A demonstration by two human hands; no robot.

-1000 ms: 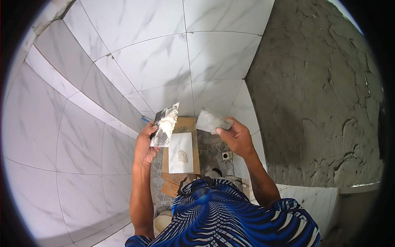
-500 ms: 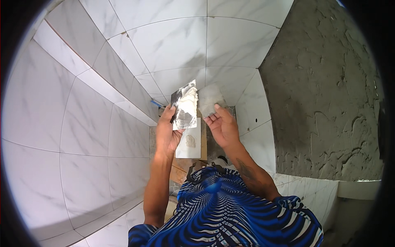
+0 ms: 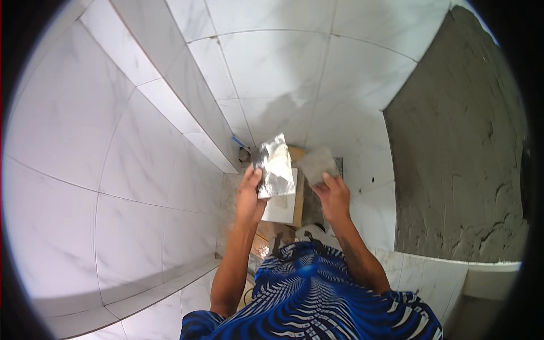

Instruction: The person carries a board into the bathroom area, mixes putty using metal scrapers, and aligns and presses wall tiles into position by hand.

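Note:
My left hand (image 3: 247, 195) holds a flat dark plate (image 3: 265, 184) by its left edge, the thumb on top and fingers underneath. White paste (image 3: 280, 163) covers much of the plate's upper face, thickest toward the right side. My right hand (image 3: 334, 198) grips a thin grey rectangular scraper (image 3: 315, 164) at its lower edge; motion blurs it slightly. A small gap separates the scraper from the plate. Both hands are held out in front of me, above a white tile piece (image 3: 276, 213) that the plate partly hides.
Marbled white tiles cover the left wall (image 3: 136, 153) and the far wall (image 3: 272, 56), with a narrow ledge (image 3: 170, 105) along the left. Rough grey mortar (image 3: 453, 153) coats the right side. A blue-handled tool (image 3: 240, 143) leans in the far left corner.
The view has shifted, so hands and walls sit lower and farther right. The paste looks flatter and more spread across the plate. Both hands keep their holds.

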